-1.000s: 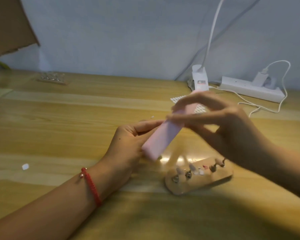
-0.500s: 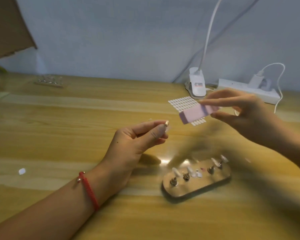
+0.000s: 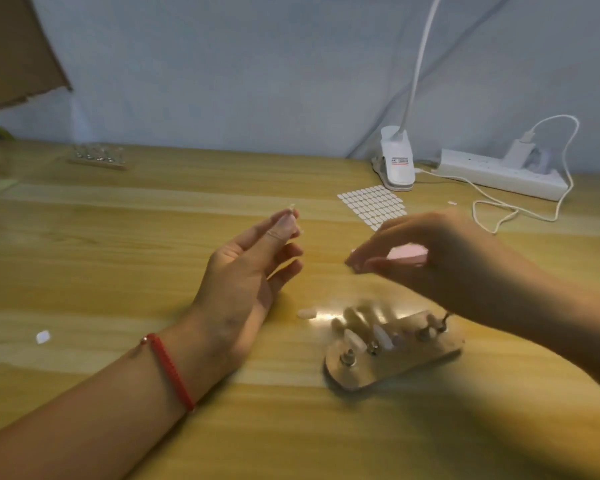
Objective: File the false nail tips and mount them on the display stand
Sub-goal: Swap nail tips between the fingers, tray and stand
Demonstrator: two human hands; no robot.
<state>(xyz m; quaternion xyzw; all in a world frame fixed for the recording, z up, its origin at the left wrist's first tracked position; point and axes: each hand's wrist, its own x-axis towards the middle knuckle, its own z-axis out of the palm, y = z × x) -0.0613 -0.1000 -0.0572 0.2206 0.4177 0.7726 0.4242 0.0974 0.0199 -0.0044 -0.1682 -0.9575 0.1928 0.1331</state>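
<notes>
My left hand (image 3: 250, 271) is raised over the table and pinches a small clear nail tip (image 3: 292, 211) between thumb and forefinger. My right hand (image 3: 440, 258) hovers above the display stand, blurred by motion, and holds the pink file block (image 3: 407, 252) under its curled fingers. The wooden display stand (image 3: 392, 362) lies below it with metal posts; two white nail tips (image 3: 355, 339) sit on posts at its left end. One loose nail tip (image 3: 307, 313) lies on the table just left of the stand.
A sheet of small white adhesive tabs (image 3: 373, 204) lies behind my hands. A white clip lamp (image 3: 397, 161), a power strip (image 3: 499, 173) and its cable sit at the back right. A second stand (image 3: 96, 157) is far left; a white scrap (image 3: 43, 337) lies at left.
My hands parted after filing. The right hand carried the pink file block away to the right, then down and back over the stand. The left hand lifted the nail tip slightly.
</notes>
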